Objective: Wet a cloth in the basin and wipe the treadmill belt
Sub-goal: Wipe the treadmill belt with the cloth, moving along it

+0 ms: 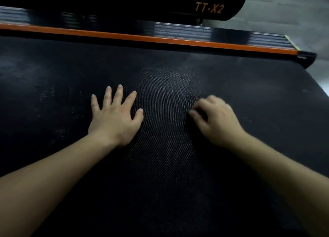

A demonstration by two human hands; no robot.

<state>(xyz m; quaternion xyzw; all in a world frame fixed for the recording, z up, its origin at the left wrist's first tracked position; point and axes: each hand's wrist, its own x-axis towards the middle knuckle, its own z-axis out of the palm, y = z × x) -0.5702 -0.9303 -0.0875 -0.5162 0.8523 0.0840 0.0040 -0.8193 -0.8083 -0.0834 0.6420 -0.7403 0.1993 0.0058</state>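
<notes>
Head view: both my forearms reach forward onto the treadmill belt [160,174], which fills most of the frame. My left grip [115,117] lies flat on the belt, palm down, fingers straight and spread, holding nothing. My right grip [213,119] rests on the belt well to the right of it, fingers curled under and blurred. I cannot tell whether a cloth is bunched beneath it, since anything dark there merges with the belt. No cloth can be plainly made out and no basin is in view. Between the two grips the belt shows a greyer textured patch [167,87], with a reddish smear [195,87] at its right edge just beyond the right fingertips. Pale scuffs [47,94] mark the belt to the left. The orange side rail [160,38] runs along the far edge, with the motor cover [209,8] marked TT-X2 behind it. Assessment: the step in hand appears to be the wiping of the belt. To do it well I would plant the left grip flat so the belt does not creep and press the right grip down evenly. I would work in overlapping strokes across the width, from the rail to the near edge. The smear and scuffs warrant added pressure, and fingers should stay out of the gap beneath the rail.
</notes>
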